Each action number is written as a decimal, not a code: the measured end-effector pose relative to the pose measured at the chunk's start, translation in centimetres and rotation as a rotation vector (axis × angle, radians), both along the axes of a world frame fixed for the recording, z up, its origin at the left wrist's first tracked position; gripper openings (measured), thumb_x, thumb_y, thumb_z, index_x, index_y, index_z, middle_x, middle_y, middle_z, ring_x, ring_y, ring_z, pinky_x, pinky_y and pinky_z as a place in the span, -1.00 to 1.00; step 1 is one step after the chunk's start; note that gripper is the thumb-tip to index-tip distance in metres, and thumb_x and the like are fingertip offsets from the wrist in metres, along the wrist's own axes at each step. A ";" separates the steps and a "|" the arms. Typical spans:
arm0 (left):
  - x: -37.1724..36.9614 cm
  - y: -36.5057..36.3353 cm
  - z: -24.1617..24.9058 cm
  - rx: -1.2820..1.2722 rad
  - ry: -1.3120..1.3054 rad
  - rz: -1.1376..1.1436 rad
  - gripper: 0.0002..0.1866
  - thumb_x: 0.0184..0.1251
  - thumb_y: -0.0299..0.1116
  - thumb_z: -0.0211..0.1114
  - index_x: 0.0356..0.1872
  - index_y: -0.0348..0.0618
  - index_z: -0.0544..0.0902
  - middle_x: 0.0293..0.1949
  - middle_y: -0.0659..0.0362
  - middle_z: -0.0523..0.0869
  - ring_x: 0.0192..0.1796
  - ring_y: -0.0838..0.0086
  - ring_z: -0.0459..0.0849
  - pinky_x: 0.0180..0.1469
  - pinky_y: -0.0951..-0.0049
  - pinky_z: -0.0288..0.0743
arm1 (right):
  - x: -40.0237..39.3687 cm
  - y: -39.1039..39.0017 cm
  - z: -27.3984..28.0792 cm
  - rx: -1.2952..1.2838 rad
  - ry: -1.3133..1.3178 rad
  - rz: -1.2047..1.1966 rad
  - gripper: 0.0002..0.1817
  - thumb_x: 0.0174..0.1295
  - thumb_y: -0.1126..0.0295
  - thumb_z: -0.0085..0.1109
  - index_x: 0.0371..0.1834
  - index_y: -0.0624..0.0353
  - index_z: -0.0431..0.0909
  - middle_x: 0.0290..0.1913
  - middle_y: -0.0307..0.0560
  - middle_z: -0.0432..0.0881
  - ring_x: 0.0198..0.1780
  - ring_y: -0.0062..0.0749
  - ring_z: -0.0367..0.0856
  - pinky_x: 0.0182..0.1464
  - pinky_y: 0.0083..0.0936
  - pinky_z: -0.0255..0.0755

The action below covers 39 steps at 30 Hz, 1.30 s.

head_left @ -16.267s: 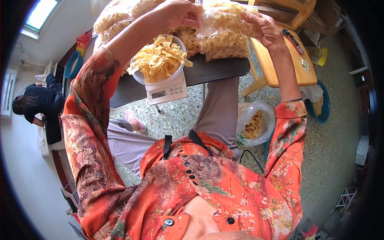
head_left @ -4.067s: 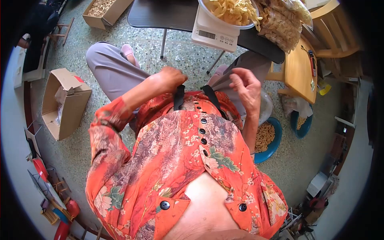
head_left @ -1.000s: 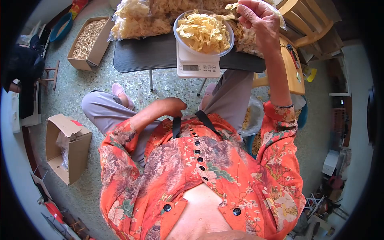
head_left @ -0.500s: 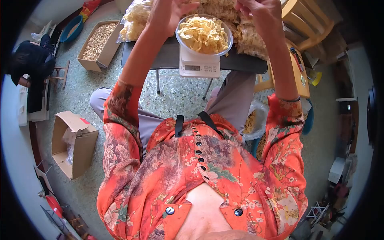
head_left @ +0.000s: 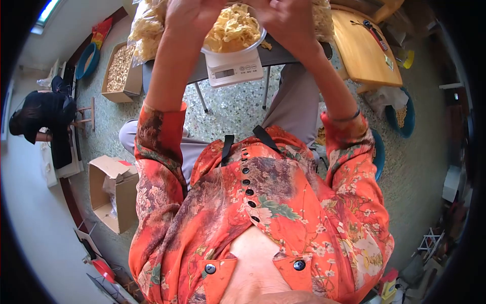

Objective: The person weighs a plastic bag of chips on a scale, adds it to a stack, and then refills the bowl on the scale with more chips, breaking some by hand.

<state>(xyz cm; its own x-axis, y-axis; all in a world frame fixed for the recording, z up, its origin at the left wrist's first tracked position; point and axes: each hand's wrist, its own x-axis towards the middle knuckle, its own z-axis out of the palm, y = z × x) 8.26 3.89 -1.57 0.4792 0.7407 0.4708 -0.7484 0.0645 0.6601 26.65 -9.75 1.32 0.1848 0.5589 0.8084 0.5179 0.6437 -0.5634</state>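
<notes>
A clear plastic bowl (head_left: 257, 42) heaped with pale yellow dried flakes (head_left: 234, 29) rests on a white digital scale (head_left: 234, 68) at the dark table's (head_left: 283, 50) front edge. At the bowl's left rim is my left hand (head_left: 193, 14), its fingers cut off by the top of the view. My right hand (head_left: 287, 21) reaches over the bowl's right side, knuckles up, blurred and partly out of frame. What either hand holds, if anything, is hidden. A few loose flakes (head_left: 266, 45) lie beside the bowl. Plastic bags of flakes (head_left: 147, 30) are piled behind my left wrist.
A carton of dried pieces (head_left: 119, 73) and an open cardboard box (head_left: 114, 195) stand on the floor at left. A person in black (head_left: 43, 111) sits farther left. To the right are a wooden chair (head_left: 367, 50) and a blue basin (head_left: 400, 119).
Both hands have come down and inward from above the bowl's sides to its rim, the right now partly covering it. The whole view has shifted with my head.
</notes>
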 end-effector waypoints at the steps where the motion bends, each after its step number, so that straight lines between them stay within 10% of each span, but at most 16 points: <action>1: -1.5 2.0 -0.4 -0.039 0.057 -0.132 -0.55 0.43 -0.39 0.29 0.28 -0.25 0.46 0.07 0.05 0.64 0.12 0.29 0.63 0.14 0.33 0.56 | 1.2 -0.6 -1.4 0.003 0.005 -0.086 -0.90 0.29 0.39 0.30 -0.25 0.18 0.66 -0.38 -0.05 0.65 -0.36 -0.33 0.59 -0.27 -0.40 0.46; 2: -1.9 2.9 -0.3 -0.078 0.115 -0.262 -0.52 0.40 -0.40 0.31 0.30 -0.22 0.43 0.09 0.05 0.64 0.16 0.28 0.62 0.16 0.29 0.54 | 2.6 -0.7 -4.0 0.005 0.015 -0.093 -0.90 0.29 0.39 0.30 -0.25 0.18 0.66 -0.38 -0.05 0.65 -0.36 -0.33 0.59 -0.27 -0.40 0.46; 3: 0.5 -4.0 4.1 -0.248 0.347 0.245 -0.39 0.33 -0.36 0.34 0.37 -0.23 0.36 0.21 -0.06 0.57 0.33 0.12 0.49 0.32 0.10 0.41 | 3.8 -0.4 -7.5 -0.051 -0.074 -0.139 -0.88 0.27 0.41 0.34 -0.19 0.17 0.70 -0.34 -0.10 0.70 -0.36 -0.38 0.65 -0.28 -0.47 0.51; 4: -0.2 -4.6 4.4 -0.245 0.360 0.240 -0.39 0.33 -0.36 0.34 0.37 -0.23 0.36 0.21 -0.06 0.57 0.33 0.12 0.49 0.32 0.10 0.41 | 4.3 -0.1 -10.2 -0.108 -0.161 -0.183 -0.84 0.25 0.43 0.39 -0.12 0.17 0.74 -0.31 -0.15 0.75 -0.35 -0.42 0.71 -0.28 -0.53 0.56; 6: -2.2 -4.5 5.4 -0.249 0.230 -0.318 -0.76 0.57 -0.38 0.12 0.11 -0.30 0.47 -0.24 0.17 0.51 -0.40 0.53 0.41 -0.40 0.55 0.36 | 3.0 -1.4 -13.0 -0.257 -0.180 -0.199 -0.86 0.19 0.43 0.39 -0.19 0.13 0.73 -0.24 -0.13 0.74 -0.25 -0.18 0.73 -0.15 -0.42 0.61; 14: -2.4 -12.9 6.1 -0.292 0.321 -0.040 -0.82 0.61 -0.43 0.01 0.09 -0.27 0.40 -0.28 0.17 0.43 -0.44 0.54 0.29 -0.48 0.54 0.24 | 1.1 0.5 -18.0 -0.231 -0.340 -0.333 -0.74 0.20 0.41 0.15 -0.05 0.03 0.69 -0.15 -0.21 0.68 -0.12 -0.24 0.69 -0.16 -0.37 0.65; 31: -2.1 -16.0 3.4 -0.393 0.360 -0.001 -0.86 0.62 -0.41 0.02 0.05 -0.19 0.41 -0.29 0.16 0.45 -0.45 0.55 0.31 -0.48 0.57 0.29 | 2.1 0.9 -18.6 -0.276 -0.328 -0.336 -0.98 0.10 0.48 0.24 -0.41 0.10 0.61 -0.34 -0.14 0.60 -0.27 -0.22 0.71 -0.29 -0.30 0.63; 39: -2.2 -18.3 -1.3 -0.432 0.505 0.087 -0.72 0.65 -0.25 0.07 0.09 -0.28 0.53 -0.31 0.16 0.56 -0.56 0.68 0.28 -0.60 0.69 0.21 | 1.8 -5.1 -11.0 -0.447 0.520 0.117 -0.89 0.20 0.52 0.40 -0.21 0.20 0.76 -0.32 -0.23 0.72 -0.43 -0.69 0.59 -0.33 -0.65 0.53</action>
